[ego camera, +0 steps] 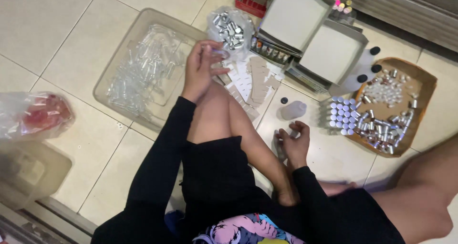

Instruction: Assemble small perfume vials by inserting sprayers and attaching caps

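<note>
Now, from left to right, as I sit on the tiled floor [57, 39]:

Far left: a plastic bag with something red inside [40, 113] lies apart from my work, and below it a blurred clear box [28, 170].

Clear tub: the shallow clear tub [107, 70] holds many small clear tubes [143, 67], loose in one heap, I think so they are easy to pick.

Left hand: my left hand [200, 72] is raised at the tub's right edge, fingers curled around a small clear piece; I cannot tell exactly what it is.

Bag of caps: a bag of small silver caps [230, 28] sits just beyond that hand, within short reach.

Cards: pale cardboard strips [255, 79] lie spread beside my knee.

Boxes: two grey boxes [329, 53] stand open behind them.

Right hand: my right hand [295, 144] rests low on the floor, well apart from the left, fingers bent around a small tube; a frosted bottle [292, 110] lies just above it.

Finished block: capped vials [344, 115] stand packed upright together.

Brown tray: the brown tray [427, 89] keeps silver caps and white parts together, probably so they do not roll away.
</note>
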